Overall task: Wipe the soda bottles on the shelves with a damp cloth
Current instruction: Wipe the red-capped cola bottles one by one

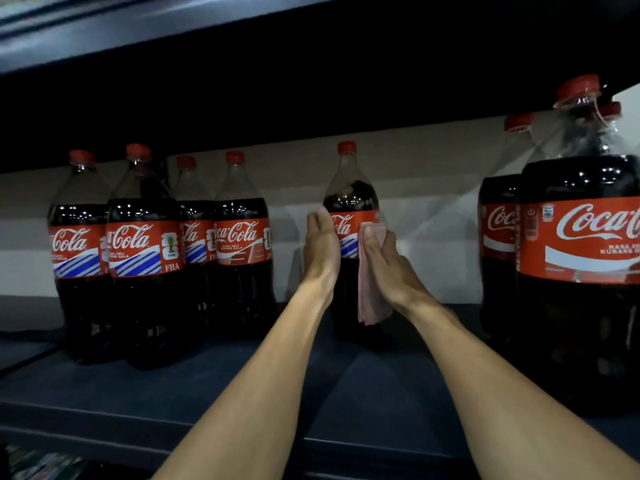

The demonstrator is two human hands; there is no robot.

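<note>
**Current step.** The centre Coca-Cola bottle [349, 199] stands upright on the dark shelf [207, 393], apart from the bottles on either side. The left hand [322, 244] clasps it at label height on its left flank. The thumb lies up the label edge, and the fingers pass out of sight behind the bottle. The right hand [384, 261] holds a folded pink cloth [372, 296] and presses it flat against the bottle's right flank. The cloth's upper edge shows above the fingers, and its lower part hangs down past the label.

**Remaining stock.**
- To the left, four Coca-Cola bottles stand close together: two in front [81, 237] [142, 244] and two behind [194, 233] [242, 237].
- To the right, a large Coca-Cola bottle [581, 254] stands nearest the front edge, with a second one [498, 230] behind it. A third red cap [611, 109] shows past its neck.

**Progress.** Only the centre bottle is being wiped. The cloth covers the label band and part of the lower body; the neck and cap are untouched by it. No bottle shows a clear sign of having been wiped or not, because the light is dim and every bottle glints alike. My judgement is that the task is partway through at best. At least the rest of this bottle remains, and possibly both side groups. An upper shelf [138, 36] runs overhead, and its contents are not visible.
</note>
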